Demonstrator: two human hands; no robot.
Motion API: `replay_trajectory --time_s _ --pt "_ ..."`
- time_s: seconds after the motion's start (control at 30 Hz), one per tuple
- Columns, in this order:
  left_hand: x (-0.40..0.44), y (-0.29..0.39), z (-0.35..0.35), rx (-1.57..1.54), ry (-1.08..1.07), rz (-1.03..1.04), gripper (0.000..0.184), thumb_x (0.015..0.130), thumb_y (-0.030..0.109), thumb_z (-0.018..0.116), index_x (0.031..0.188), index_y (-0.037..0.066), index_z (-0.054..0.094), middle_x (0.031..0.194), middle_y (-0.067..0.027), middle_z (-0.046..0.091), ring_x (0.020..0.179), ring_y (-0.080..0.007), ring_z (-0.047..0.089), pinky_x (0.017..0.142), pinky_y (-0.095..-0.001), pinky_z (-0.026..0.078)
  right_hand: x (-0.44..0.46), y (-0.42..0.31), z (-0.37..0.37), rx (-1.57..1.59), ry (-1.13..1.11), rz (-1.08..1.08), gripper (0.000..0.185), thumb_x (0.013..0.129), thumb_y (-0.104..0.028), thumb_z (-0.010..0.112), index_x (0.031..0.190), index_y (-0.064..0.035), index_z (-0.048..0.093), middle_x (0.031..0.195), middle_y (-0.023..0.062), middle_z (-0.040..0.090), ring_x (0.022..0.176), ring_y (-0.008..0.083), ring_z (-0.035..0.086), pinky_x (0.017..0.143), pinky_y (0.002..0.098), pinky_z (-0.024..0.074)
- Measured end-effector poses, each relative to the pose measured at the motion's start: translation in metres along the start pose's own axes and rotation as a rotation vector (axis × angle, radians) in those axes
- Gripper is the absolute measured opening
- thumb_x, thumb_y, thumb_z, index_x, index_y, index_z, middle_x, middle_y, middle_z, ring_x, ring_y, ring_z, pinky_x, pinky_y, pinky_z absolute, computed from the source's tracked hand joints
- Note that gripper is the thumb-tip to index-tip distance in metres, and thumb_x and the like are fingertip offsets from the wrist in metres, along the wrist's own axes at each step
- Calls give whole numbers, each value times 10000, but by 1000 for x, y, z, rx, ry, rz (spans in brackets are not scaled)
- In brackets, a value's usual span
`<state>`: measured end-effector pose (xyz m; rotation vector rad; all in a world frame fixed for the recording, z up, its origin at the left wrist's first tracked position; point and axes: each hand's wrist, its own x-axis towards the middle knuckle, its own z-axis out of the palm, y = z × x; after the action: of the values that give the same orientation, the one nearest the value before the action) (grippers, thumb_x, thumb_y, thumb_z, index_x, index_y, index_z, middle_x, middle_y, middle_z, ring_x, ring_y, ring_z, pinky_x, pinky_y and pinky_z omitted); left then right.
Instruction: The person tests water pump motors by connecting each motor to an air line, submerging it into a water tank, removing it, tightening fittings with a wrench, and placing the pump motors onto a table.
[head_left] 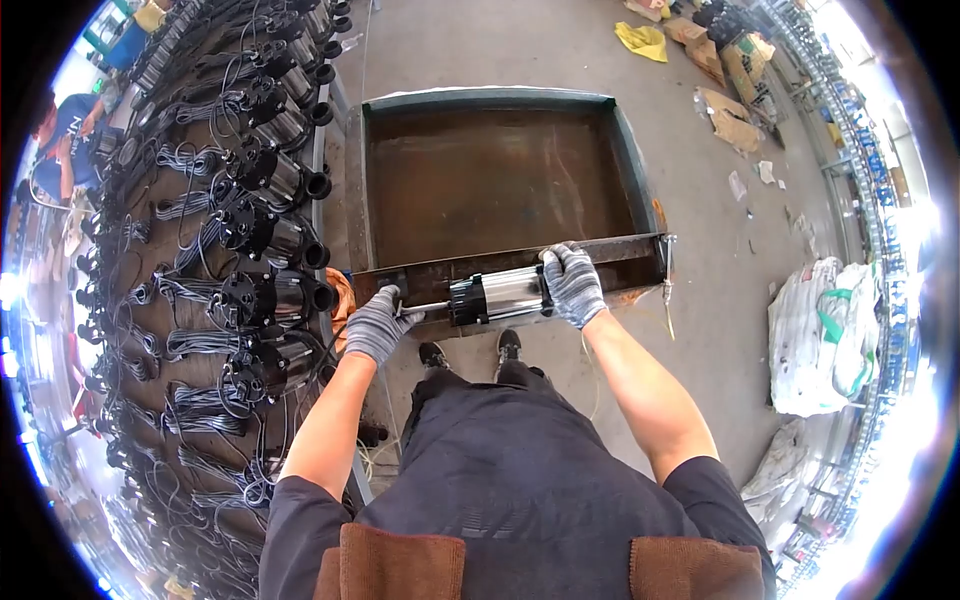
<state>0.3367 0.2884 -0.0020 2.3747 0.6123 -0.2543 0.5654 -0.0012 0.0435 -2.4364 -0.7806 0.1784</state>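
Observation:
A submersible pump motor [512, 294] with a shiny steel cylinder and black ends lies on its side over the near edge of a metal tank. Its right end is gripped by my right hand [574, 285], in a grey striped glove, with the fingers over the top. From the left end a thin metal shaft [430, 307] sticks out. My left hand [376, 325], gloved alike, is closed around the outer end of that shaft. The palm side of both hands is hidden.
The rectangular tank [490, 95] has a brown, wet-looking bottom. Rows of similar pumps [265, 225] with coiled cables [205, 345] stand at my left. Orange cloth [341, 300] lies beside my left hand. White sacks [822, 335] and cardboard [730, 120] are at right. Another person [68, 145] is far left.

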Motion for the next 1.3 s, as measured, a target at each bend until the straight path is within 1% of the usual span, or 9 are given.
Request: replay_trajectory --time_s 0.03,0.17,0.4,0.57,0.7,0.83,0.97,1.1,1.3 --pt "-2 11 -17 148 -88 -76 393 967 412 716 1144 71 635 874 -81 713 789 -202 702 654 -319 554 1 4 2 13 2 -13 270 1008 -221 551 988 7 694 1039 235 676 1030 432 610 967 502 470" --pt "4 -21 -20 -1337 -544 -422 194 966 230 722 1062 124 590 847 -4 666 652 -79 578 561 -219 501 1 -2 -1 -24 2 13 270 1006 -218 553 975 13 690 1026 240 673 1014 433 614 948 505 479" --pt "0 -41 12 -812 -184 129 336 917 19 742 1165 100 530 995 46 524 911 -58 500 852 -236 469 0 -6 -3 -24 0 41 290 1014 -233 531 962 5 689 1030 244 672 1023 440 609 959 515 475" --pt "10 4 -47 -343 -594 -204 259 937 283 768 940 77 611 627 -30 560 573 -144 556 587 -308 508 1 -1 -1 -48 -40 26 292 1015 -235 528 968 0 693 1035 247 675 1037 439 608 974 512 472" --pt "9 -10 -25 70 -231 158 338 902 395 752 952 70 675 779 -250 674 741 -413 673 643 -489 505 1 -4 -2 -31 -27 50 289 1015 -233 531 975 0 695 1046 249 676 1046 436 608 981 509 469" --pt "4 -22 10 436 106 206 381 921 449 724 888 79 638 706 -185 677 675 -420 670 602 -513 503 0 0 0 -34 -28 32 291 1016 -235 531 979 2 695 1057 257 673 1057 442 603 991 507 466" --pt "1 -16 -8 213 -13 188 410 946 495 698 919 89 643 696 -139 694 597 -300 681 538 -432 519 1 0 0 -14 -28 43 300 1020 -244 526 984 2 695 1066 266 669 1069 444 598 1001 506 465" --pt "10 -12 -32 -1057 -611 -675 329 1012 429 648 974 102 645 732 -15 679 568 -64 598 443 -198 418 0 -2 0 -38 -29 19 305 1025 -250 511 968 -14 695 1044 255 670 1035 444 612 974 517 476" --pt "2 -15 -3 -1012 -348 -300 126 997 167 671 1050 68 614 760 -10 596 537 -66 478 449 -231 372 1 -5 -6 -106 9 -34 328 1013 -263 476 879 -38 674 932 229 668 960 420 627 910 524 495"
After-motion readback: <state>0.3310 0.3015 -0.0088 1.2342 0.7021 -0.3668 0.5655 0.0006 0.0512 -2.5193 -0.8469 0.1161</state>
